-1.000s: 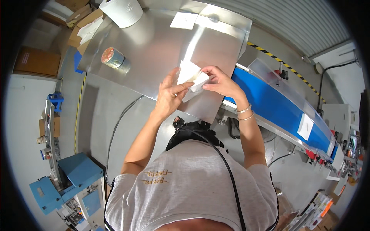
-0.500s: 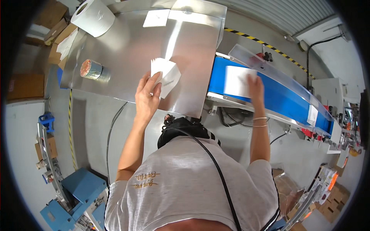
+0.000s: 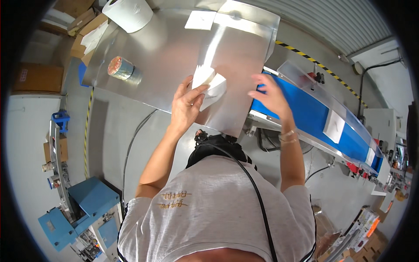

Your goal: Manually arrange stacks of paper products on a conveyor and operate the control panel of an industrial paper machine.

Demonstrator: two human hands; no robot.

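My left hand [image 3: 187, 104] grips a fanned stack of white paper pieces [image 3: 212, 92] over the metal table [image 3: 161, 56]. Its fingers and thumb close on the stack's near left side. My right hand [image 3: 271, 97] is empty, fingers apart, between the stack and the near end of a blue conveyor belt [image 3: 305, 104]. On the belt lies a flat white rectangular piece [image 3: 334, 126], and another white piece [image 3: 370, 156] rests farther along toward the belt's end. A white square piece [image 3: 200, 20] sits at the table's back.
At the table's back left stands a large white roll [image 3: 128, 14]. A short cylindrical roll [image 3: 121, 68] lies nearer, left of my left hand. A transparent guard [image 3: 314, 85] runs along the belt's far side. Cardboard boxes [image 3: 38, 78] are at the left.
My right hand has let go of the white piece on the belt and come back left toward the stack. That piece has travelled right along the belt. My left hand keeps its grip.
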